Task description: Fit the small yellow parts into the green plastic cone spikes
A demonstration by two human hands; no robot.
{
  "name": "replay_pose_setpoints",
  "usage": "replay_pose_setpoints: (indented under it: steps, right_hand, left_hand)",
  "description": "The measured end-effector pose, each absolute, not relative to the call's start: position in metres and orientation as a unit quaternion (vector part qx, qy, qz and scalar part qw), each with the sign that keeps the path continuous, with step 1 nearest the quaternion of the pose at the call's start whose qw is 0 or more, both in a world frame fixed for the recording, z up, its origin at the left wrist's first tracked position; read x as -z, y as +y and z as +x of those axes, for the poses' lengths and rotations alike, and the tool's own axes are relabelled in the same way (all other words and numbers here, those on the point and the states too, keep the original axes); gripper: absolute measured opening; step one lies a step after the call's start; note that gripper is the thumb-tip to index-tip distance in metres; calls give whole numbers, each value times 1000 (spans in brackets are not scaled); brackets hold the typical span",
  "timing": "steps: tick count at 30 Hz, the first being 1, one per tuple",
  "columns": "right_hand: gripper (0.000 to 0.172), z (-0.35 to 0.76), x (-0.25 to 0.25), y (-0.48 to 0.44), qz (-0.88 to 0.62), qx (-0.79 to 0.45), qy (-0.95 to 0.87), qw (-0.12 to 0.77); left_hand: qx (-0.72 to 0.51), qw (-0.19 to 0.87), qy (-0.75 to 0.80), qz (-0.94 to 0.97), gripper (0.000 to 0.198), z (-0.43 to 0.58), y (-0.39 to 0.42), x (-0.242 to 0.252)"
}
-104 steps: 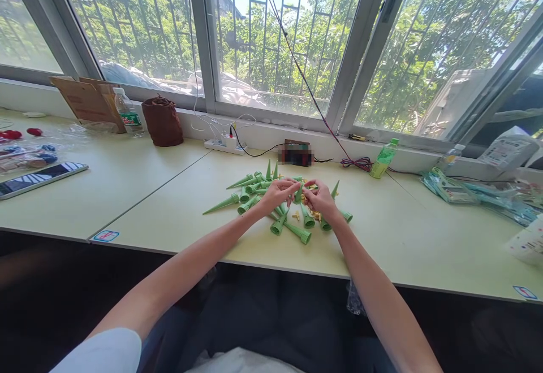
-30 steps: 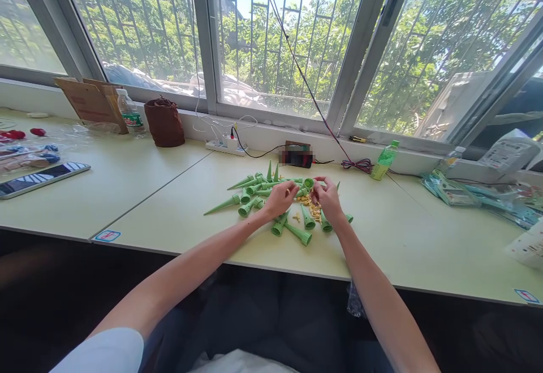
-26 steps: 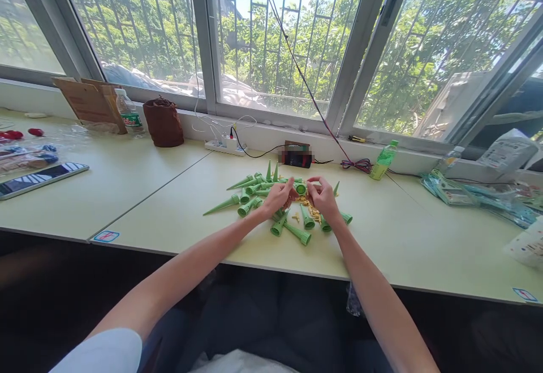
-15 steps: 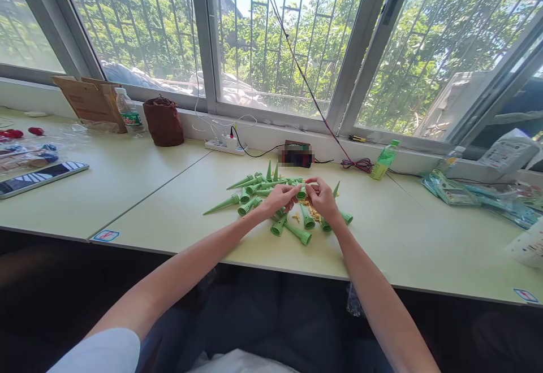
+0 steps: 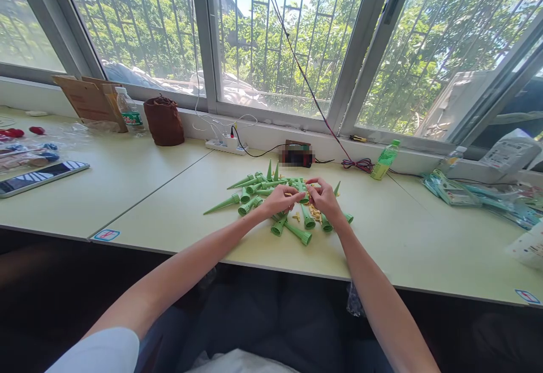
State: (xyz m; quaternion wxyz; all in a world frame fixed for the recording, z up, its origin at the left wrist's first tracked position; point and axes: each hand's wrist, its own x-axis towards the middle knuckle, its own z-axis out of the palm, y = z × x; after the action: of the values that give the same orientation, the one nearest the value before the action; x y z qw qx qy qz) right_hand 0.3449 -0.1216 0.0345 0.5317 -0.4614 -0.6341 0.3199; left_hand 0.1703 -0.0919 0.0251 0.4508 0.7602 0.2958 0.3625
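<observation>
Both hands meet over a loose pile of hollow green plastic spikes with ribbed, open collars. My left hand is closed, thumb and fingers pinching one green plastic spike held between the hands. Closed in a pinch at the right side of that spike is my right hand; its fingertips hide whatever small thing they hold. Small yellow T-shaped plastic fittings lie below and between the hands among the spikes.
At the back stand a brown drawstring pouch, a power strip and a green-labelled bottle. A phone lies on the left. Plastic-wrapped packets lie on the right. The table's front edge runs beneath my forearms.
The held spike has shifted slightly and its collar has tipped lower between the hands. My left fingers have moved slightly right; both hands stay close together.
</observation>
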Motion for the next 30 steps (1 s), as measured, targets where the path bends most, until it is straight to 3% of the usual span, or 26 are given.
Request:
replay_pose_setpoints:
  steps: [5, 12, 16, 24, 30]
  right_hand:
    - [29, 345, -35, -122, -455, -354, -619, 534]
    - [31, 348, -29, -117, -454, -377, -605, 535]
    - [32, 348, -28, -114, -455, -385, -598, 536]
    - [33, 343, -27, -112, -464, -346, -565, 588]
    - [34, 346, -25, -111, -499, -242, -592, 585]
  left_hand:
    - [-378, 397, 291, 784, 45, 170, -94, -28]
    - [-449, 201, 266, 829, 36, 174, -91, -24]
    - [-463, 166, 260, 831, 30, 175, -87, -18]
    - [-465, 167, 323, 807, 29, 177, -87, -21]
    - [-456, 343, 356, 740, 30, 179, -91, -25]
